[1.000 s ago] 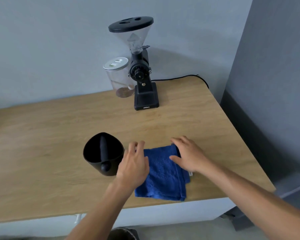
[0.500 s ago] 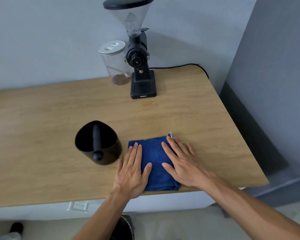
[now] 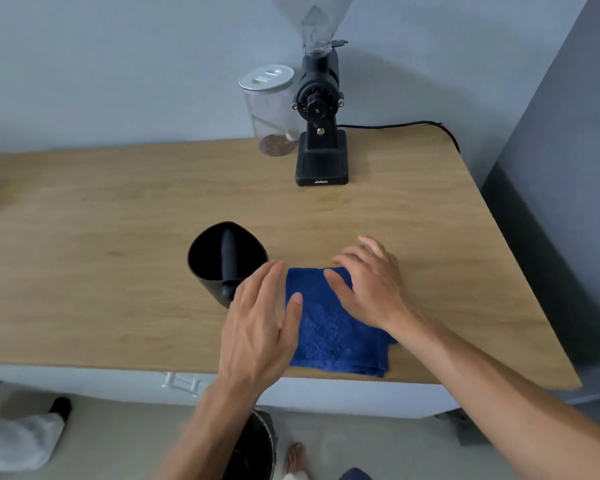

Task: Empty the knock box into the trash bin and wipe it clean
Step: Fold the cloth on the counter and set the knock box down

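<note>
hands (image 3: 323, 306) open over blue cloth (image 3: 329, 337), knock box (image 3: 222, 261) upright, inside dark

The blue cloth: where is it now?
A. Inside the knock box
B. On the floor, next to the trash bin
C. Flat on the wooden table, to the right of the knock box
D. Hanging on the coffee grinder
C. The folded blue cloth lies flat on the wooden table, just right of the black knock box, with the right hand over its far part.

Both forearms are bare, no sleeves, watch or rings showing. The left hand (image 3: 257, 327) and right hand (image 3: 371, 285) are ungloved. A bare foot (image 3: 297, 459) shows.
</note>
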